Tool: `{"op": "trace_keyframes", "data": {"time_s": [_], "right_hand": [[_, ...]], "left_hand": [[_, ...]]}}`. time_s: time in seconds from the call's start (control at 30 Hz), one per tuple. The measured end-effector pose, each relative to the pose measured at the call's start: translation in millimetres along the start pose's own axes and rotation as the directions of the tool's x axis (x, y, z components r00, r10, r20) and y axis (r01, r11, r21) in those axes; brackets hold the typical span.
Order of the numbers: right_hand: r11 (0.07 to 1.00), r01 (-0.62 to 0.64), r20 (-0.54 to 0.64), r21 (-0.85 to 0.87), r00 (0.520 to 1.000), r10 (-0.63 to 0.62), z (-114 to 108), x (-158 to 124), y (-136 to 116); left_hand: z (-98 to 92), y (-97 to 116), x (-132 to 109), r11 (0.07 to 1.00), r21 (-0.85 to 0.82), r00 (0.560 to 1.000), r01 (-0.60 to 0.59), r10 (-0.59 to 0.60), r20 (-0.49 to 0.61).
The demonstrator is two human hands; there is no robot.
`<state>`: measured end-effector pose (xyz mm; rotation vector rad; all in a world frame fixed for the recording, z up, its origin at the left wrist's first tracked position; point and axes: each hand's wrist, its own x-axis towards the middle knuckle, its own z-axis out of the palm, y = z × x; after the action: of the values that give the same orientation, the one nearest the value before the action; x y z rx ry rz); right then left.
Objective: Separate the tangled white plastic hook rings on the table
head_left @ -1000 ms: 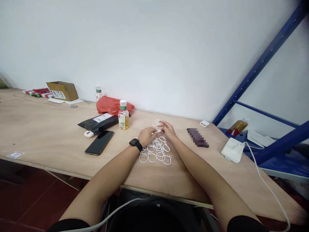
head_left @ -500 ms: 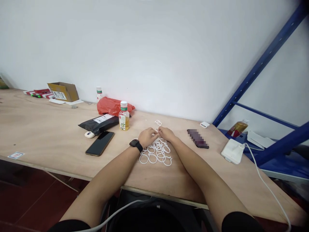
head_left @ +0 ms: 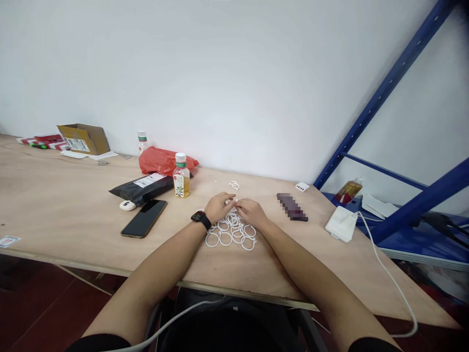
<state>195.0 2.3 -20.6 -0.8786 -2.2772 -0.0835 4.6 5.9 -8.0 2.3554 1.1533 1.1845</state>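
Rings (head_left: 235, 222) are lying heaped on the table (head_left: 227, 269) by the left hand (head_left: 219, 207) and right hand (head_left: 252, 212); whether any is being gripped cannot be told; through overlapping, others could be getting snagged and dragged.

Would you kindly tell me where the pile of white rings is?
In the head view, the pile lies on the table just below centre, between the left forearm and right forearm.
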Motion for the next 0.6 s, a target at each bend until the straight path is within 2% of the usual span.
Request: {"op": "trace_keyframes", "data": {"time_s": [0.1, 0.2, 0.47, 0.6], "right_hand": [[0.995, 0.077, -0.017, -0.061, 0.997, -0.078, 2.8, 2.8, -2.5], [0.992, 0.099, -0.025, -0.075, 0.995, -0.101, 2.2, 1.9, -2.8], [0.999, 0.042, -0.114, -0.015, 0.993, -0.043, 5.6, 0.8, -1.5], [0.998, -0.037, -0.059, 0.040, 0.997, 0.040, 8.9, 5.5, -5.5]], "left_hand": [[-0.6, 1.9, 0.6, 1.000, -0.006, 1.000, -0.016, 0.016, -0.004], [-0.1, 1.2, 1.3, 0.999, -0.036, 1.000, 0.000, 0.000, 0.001], [5.6, -0.6, 2.2, 0.941, -0.279, 0.980, 0.193, -0.201, 0.000], [5.0, 0.1, 3.4, 0.914, -0.331, 0.966, 0.236, -0.257, -0.023]]}}
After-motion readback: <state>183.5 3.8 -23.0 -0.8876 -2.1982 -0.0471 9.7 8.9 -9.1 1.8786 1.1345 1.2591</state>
